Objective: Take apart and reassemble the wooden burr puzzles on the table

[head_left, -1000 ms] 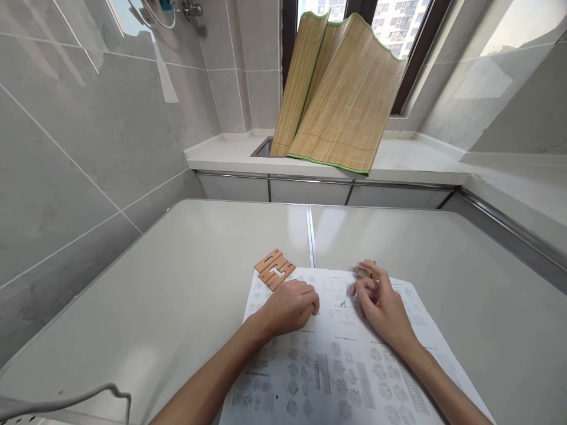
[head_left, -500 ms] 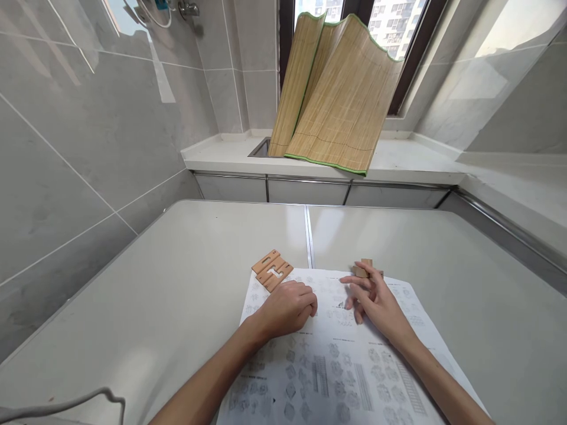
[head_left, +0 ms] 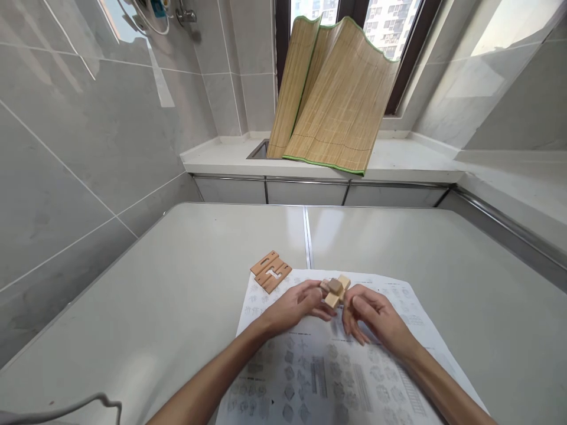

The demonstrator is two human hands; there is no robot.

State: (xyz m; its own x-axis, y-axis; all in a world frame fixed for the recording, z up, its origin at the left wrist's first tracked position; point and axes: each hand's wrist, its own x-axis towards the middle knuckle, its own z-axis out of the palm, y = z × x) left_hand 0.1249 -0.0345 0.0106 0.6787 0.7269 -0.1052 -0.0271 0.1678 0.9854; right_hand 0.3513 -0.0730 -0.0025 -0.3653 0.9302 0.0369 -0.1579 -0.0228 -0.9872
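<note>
A small wooden interlocking puzzle (head_left: 335, 290) made of crossed pale blocks is held just above a printed instruction sheet (head_left: 328, 372). My left hand (head_left: 296, 306) pinches its left side with thumb and fingertips. My right hand (head_left: 374, 316) grips its right side, fingers curled round it. The sheet lies on a pale grey table (head_left: 177, 307) and shows many small diagrams. Flat orange-brown wooden pieces (head_left: 270, 271) with slots lie at the sheet's far left corner, apart from both hands.
A seam (head_left: 305, 236) runs down the middle of the table. Behind the table a white counter (head_left: 398, 162) carries a leaning bamboo mat (head_left: 336, 88) before a window. Grey tiled wall (head_left: 80, 153) stands to the left. A grey cable (head_left: 66, 404) shows at bottom left.
My right hand brought the wooden puzzle from the sheet's far edge toward the middle. My left hand uncurled from a resting fist and took hold of its other side.
</note>
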